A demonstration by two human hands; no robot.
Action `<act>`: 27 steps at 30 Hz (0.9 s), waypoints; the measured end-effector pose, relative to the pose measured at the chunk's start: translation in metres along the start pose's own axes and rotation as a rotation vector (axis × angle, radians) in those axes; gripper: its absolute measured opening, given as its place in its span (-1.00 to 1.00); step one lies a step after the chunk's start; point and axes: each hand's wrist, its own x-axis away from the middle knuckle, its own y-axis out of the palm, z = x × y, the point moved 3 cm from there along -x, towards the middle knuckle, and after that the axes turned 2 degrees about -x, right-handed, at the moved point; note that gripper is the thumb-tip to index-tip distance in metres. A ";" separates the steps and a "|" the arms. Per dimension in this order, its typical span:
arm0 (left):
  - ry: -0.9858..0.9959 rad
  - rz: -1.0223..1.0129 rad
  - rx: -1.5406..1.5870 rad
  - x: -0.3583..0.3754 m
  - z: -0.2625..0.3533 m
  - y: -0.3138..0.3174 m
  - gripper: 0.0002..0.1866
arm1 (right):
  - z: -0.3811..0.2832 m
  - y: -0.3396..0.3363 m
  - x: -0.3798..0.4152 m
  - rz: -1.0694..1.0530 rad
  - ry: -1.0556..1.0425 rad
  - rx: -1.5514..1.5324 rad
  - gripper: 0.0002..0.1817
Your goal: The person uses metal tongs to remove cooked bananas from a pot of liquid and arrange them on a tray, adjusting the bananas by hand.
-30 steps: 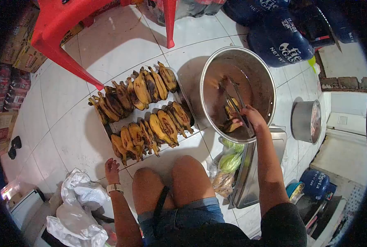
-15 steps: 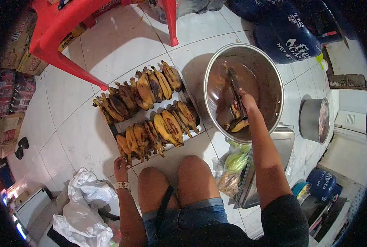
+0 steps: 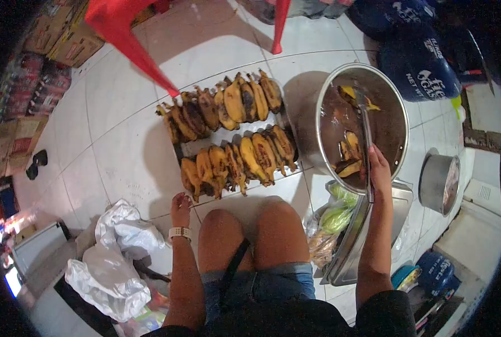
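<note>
My right hand [image 3: 379,168] is closed round a pair of long metal tongs [image 3: 366,135] over a large metal pot [image 3: 320,121]. At the far end, the tongs' tips are at a piece of plantain [image 3: 349,94]. More plantain pieces [image 3: 350,147] lie in the pot's brown liquid [image 3: 332,115]. By the near left corner of a tray [image 3: 197,147], my left hand [image 3: 181,205] has its fingers loosely bent and apart, close to the end plantain. Two rows of ripe, dark-spotted plantains [image 3: 236,104] fill the tray's far and near sides.
A red plastic chair [image 3: 132,50] stands beyond the tray. Blue gas cylinders [image 3: 419,73] are behind the pot, and a smaller metal pot [image 3: 433,182] sits to its right. Bagged green produce [image 3: 337,216] and a metal lid-like pan [image 3: 396,205] lie nearby. White plastic bags [image 3: 113,264] are at lower left.
The view has shifted, so the scene sits further right. The tongs have swung toward the pot's far side, with plantain now at their tips. My left hand has come slightly off the tray corner.
</note>
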 end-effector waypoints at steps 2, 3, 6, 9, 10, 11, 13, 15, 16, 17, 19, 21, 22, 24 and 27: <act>0.017 -0.030 -0.004 0.004 0.000 0.002 -0.77 | -0.002 0.001 0.010 0.043 -0.062 0.130 -0.62; 0.017 -0.021 0.006 0.005 -0.003 0.000 -0.77 | -0.006 0.000 0.017 0.107 -0.124 0.255 -0.63; -0.024 -0.031 0.049 0.007 -0.010 -0.001 -0.78 | -0.013 0.001 0.035 0.051 -0.165 0.294 -0.64; -0.079 0.018 0.020 0.008 -0.015 -0.005 -0.78 | -0.013 -0.002 0.050 0.061 -0.175 0.412 -0.63; -0.077 0.025 0.008 0.008 -0.017 -0.006 -0.79 | -0.013 -0.002 0.056 0.067 -0.157 0.369 -0.63; -0.076 0.034 -0.004 0.007 -0.020 -0.007 -0.79 | -0.014 -0.002 0.060 0.072 -0.138 0.327 -0.62; -0.073 0.036 0.023 0.005 -0.022 -0.008 -0.79 | -0.016 0.002 0.069 0.037 -0.140 0.270 -0.60; -0.072 0.036 0.050 0.004 -0.022 -0.009 -0.78 | -0.019 0.005 0.080 0.202 -0.069 0.131 -0.59; -0.093 0.016 0.034 0.003 -0.019 -0.007 -0.78 | -0.021 0.005 0.081 0.158 -0.045 0.054 -0.60; -0.114 -0.007 0.018 0.002 -0.017 -0.006 -0.77 | -0.023 0.008 0.084 0.152 -0.048 0.060 -0.60; -0.085 -0.014 0.071 -0.005 -0.025 -0.004 -0.77 | -0.029 0.013 0.089 0.103 -0.044 -0.184 -0.62; -0.059 -0.025 0.127 -0.010 -0.030 0.000 -0.77 | -0.038 0.017 0.092 0.060 -0.035 -0.231 -0.65; -0.093 -0.030 0.104 -0.011 -0.031 0.001 -0.77 | -0.042 0.020 0.093 0.022 -0.024 -0.317 -0.66; -0.135 -0.036 0.089 -0.013 -0.034 0.003 -0.78 | -0.046 0.025 0.093 -0.006 -0.019 -0.438 -0.66; -0.158 -0.039 0.168 -0.013 -0.041 0.006 -0.79 | -0.057 0.038 0.097 -0.012 -0.041 -0.406 -0.64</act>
